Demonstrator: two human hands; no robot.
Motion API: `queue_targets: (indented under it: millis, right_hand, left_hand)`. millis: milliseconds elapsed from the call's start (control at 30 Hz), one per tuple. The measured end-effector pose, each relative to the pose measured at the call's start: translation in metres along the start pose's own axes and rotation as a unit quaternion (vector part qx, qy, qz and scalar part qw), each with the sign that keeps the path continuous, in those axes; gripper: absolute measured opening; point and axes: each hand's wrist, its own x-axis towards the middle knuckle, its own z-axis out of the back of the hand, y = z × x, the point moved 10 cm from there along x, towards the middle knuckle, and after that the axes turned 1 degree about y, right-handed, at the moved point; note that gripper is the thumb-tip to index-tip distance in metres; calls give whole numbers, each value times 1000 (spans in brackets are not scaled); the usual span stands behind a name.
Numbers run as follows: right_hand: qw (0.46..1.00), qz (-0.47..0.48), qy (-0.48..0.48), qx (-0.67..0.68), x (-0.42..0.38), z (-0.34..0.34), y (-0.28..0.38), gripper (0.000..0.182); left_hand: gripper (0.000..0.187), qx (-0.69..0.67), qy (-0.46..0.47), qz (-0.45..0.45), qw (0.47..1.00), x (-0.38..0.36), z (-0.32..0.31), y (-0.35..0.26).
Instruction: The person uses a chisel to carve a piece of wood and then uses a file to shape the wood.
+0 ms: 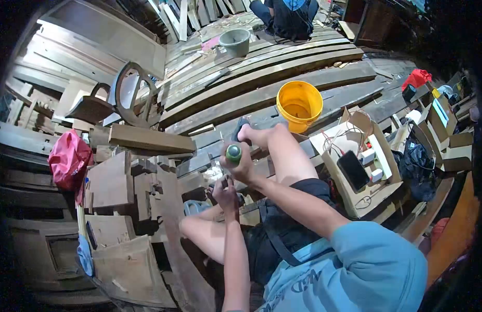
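Observation:
My right hand [244, 165] is closed around a green cylindrical object [233, 153], whose round, pale grey end faces up toward me. The rest of that object is hidden by my fingers. Just below and to its left, my left hand [225, 196] has its fingers curled together. Something small and dark may be between them, but I cannot make it out. Both hands are held low between my bent legs, over a wooden work spot with pale shavings [214, 172].
A yellow bucket [300, 106] stands beyond my knee. On the right, a cardboard box [363, 205] bears a phone [352, 170], cables and a power strip [380, 156]. Wooden pieces [111, 182] and a pink bag [70, 160] are left. Another person [293, 21] sits ahead near a grey bucket [235, 42].

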Motion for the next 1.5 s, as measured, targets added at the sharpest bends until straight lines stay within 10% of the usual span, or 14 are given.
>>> queue_targets:
  millis: [1500]
  right_hand:
    - [995, 60, 36, -67, -8, -8, -17, 24]
  left_hand:
    - [18, -54, 30, 63, 996, 1, -7, 15]
